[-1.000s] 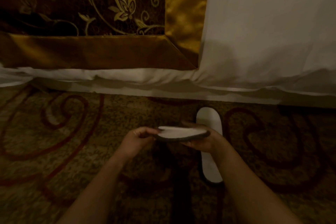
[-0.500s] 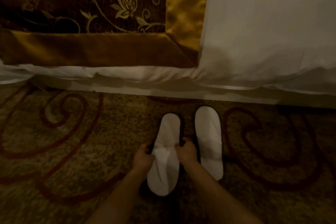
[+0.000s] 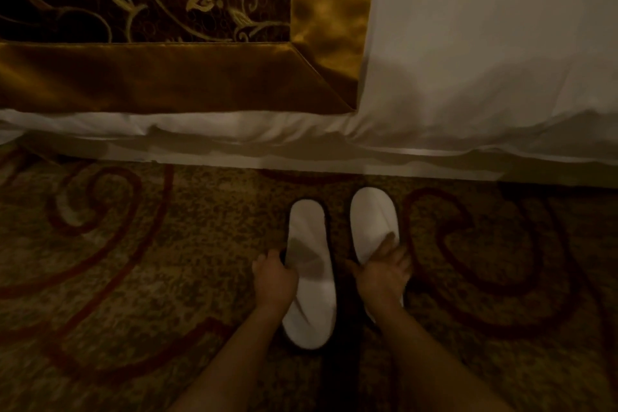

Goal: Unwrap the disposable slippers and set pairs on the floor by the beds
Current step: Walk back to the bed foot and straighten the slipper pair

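left slipper [image 3: 309, 231] and right slipper [image 3: 373, 217] lie unwrapped, side by side on the floor [image 3: 133, 261] at lower centre, toes toward the bed [image 3: 485, 60]. left hand [image 3: 274, 281] curls round the left one's edge, right hand [image 3: 384, 274] rests flat on the right; only straightening seems left

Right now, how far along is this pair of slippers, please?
Done: left slipper and right slipper lie unwrapped, side by side on the carpet by the bed. In hand: left hand holds the left one's edge, right hand rests on the right one. Left: probably letting go.
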The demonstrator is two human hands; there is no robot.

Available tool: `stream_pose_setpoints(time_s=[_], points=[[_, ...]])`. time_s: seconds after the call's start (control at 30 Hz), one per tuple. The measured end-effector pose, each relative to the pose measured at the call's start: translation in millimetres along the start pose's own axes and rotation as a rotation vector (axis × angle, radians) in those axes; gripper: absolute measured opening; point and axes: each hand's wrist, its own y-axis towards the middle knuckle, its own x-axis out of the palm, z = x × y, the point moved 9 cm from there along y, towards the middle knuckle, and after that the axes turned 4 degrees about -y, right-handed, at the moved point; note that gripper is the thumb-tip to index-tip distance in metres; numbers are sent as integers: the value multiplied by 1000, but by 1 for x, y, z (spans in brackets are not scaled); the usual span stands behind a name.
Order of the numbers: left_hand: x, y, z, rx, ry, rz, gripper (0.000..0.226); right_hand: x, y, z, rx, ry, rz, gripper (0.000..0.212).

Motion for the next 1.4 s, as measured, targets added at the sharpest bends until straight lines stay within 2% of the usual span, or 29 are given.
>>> stream_pose_setpoints(time_s=[0.1,0.3,0.37,0.43,0.5,0.63,0.73,0.8,0.87,0.93,0.97,1.07,1.13,1.23,1.4], points=[[-4,1,33,192,-4,9,43,9,5,11,28,-3,-67,108],[9,-3,90,419,118,-53,52,-17,16,6,-92,236,29,110],[18,-8,108,516,140,-76,53,-24,20,1,-199,257,-1,115],[27,-10,123,621,198,-96,56,-29,20,-7,-362,220,-100,117],[36,-3,130,695,378,-123,62,-32,13,-18,-563,143,-199,116],[43,17,118,658,715,-210,60,-40,-9,-38,-834,34,-280,115],[37,26,101,522,630,-343,51,-50,-21,-52,-972,-35,-186,112],[28,28,96,458,507,-346,48,-57,-25,-56,-1018,-92,-89,106],[17,26,95,388,406,-245,45,-70,-17,-51,-935,-63,42,96],[9,21,87,229,245,-142,42,-85,-2,-37,-701,44,191,84],[11,17,82,139,139,-114,40,-88,6,-25,-526,115,206,77],[35,-7,67,-102,-183,-109,39,-66,15,10,28,506,-34,40],[57,-23,58,-219,-294,-138,41,-48,12,24,211,733,-117,38],[86,-42,52,-282,-267,-242,47,-42,6,41,269,746,-65,43],[115,-64,55,-143,-66,-365,60,-32,1,63,238,622,29,34]])
